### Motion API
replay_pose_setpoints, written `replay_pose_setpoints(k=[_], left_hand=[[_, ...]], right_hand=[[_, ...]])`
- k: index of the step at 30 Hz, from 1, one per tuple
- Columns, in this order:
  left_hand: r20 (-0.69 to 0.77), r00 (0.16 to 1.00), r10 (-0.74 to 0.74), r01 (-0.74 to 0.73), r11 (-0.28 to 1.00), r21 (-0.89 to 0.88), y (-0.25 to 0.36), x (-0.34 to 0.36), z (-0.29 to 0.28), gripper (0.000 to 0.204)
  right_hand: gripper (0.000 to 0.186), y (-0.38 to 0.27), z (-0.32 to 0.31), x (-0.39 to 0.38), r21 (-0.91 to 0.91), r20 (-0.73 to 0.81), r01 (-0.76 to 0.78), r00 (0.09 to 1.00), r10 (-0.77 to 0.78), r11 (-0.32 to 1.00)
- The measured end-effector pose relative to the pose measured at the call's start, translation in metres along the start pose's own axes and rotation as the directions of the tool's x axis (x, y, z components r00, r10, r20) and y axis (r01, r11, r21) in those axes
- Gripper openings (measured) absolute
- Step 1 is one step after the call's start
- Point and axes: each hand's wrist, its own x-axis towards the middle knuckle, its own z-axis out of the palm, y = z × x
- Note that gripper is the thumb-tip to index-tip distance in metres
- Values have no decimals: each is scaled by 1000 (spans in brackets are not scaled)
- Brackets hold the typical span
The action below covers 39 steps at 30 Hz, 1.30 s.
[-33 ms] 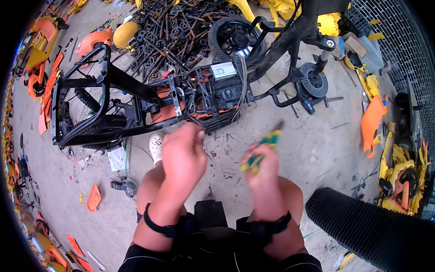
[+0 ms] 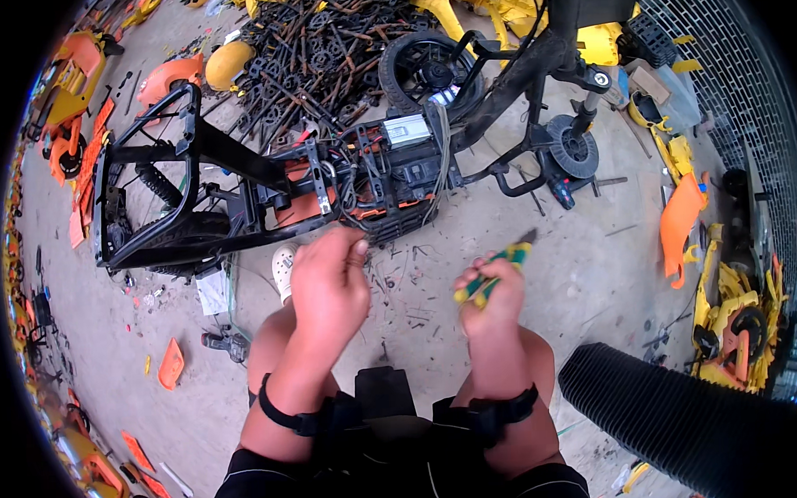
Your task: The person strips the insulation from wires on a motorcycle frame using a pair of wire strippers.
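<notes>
Green-and-yellow handled pliers (image 2: 513,257) are gripped in my right hand (image 2: 493,305), their dark jaws pointing up and to the right, above the concrete floor. My left hand (image 2: 327,273) is closed, thumb and fingers pressed together, just in front of the lower rail of a black scooter frame (image 2: 233,149). Whatever sits between those fingers, if anything, is too small or hidden to name. Beyond the left hand, the middle of the frame carries a silver box (image 2: 408,131) and a bundle of grey cables (image 2: 446,155).
A heap of rusty metal parts (image 2: 321,54) lies behind the frame, beside a black wheel (image 2: 433,70). One power drill (image 2: 229,343) rests left of my legs. Orange (image 2: 680,222) and yellow panels lie at right, near a ribbed black object (image 2: 659,415).
My right hand and the pliers have moved slightly up and to the right. My left hand has shifted a little to the left, still closed.
</notes>
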Motion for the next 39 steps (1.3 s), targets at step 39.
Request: replay_pose_setpoints(k=[39], left_hand=[[277, 941, -195, 337, 629, -701, -33, 10, 17, 11]], right_hand=[[76, 38, 22, -48, -601, 531, -46, 723, 442, 798]])
